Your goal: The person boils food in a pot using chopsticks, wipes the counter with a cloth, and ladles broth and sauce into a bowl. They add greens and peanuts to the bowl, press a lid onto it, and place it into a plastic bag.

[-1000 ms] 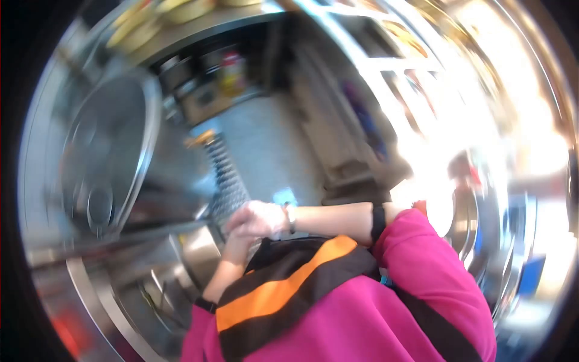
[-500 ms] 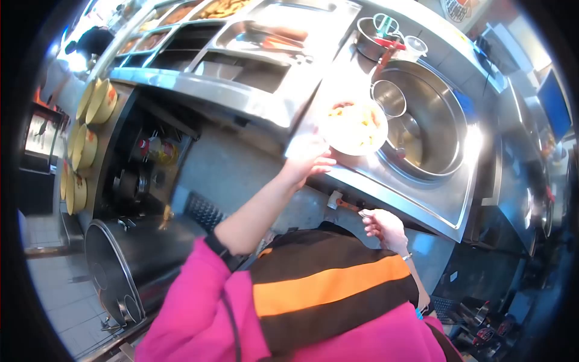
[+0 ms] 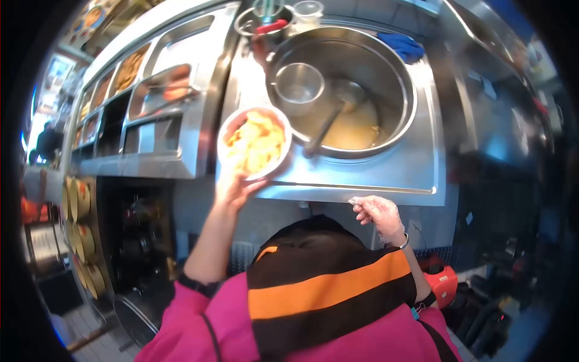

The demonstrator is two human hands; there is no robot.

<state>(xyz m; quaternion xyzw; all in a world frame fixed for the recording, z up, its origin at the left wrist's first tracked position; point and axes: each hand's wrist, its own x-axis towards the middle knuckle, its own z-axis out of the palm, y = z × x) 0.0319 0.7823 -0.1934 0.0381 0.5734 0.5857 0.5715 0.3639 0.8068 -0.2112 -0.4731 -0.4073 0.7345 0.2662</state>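
A white bowl (image 3: 283, 158) filled with yellowish-orange pieces of food is at the left front of the steel counter, beside a big pot. My left hand (image 3: 230, 192) grips the bowl's near rim, its fingers spread along the underside. In a clear plastic glove, my right hand (image 3: 380, 216) is held low by the counter's front edge with the fingers curled into a pinch; I cannot tell what is at its whitish fingertips. The large steel pot (image 3: 395, 130) holds cloudy liquid, a dark-handled ladle (image 3: 325, 130) and a round strainer (image 3: 300, 83).
Left of the counter (image 3: 386, 179) stands a steel food station (image 3: 202, 145) with several trays, one holding tongs. A smaller pot (image 3: 246, 23), a clear plastic cup (image 3: 308, 11) and a blue cloth (image 3: 401, 47) sit at the back. Several yellow bowls (image 3: 84, 241) are stacked far left.
My left hand has gone from beside the bowl to gripping its rim. The view has turned, so the counter and pot appear further left. My right hand stays pinched near the front edge.
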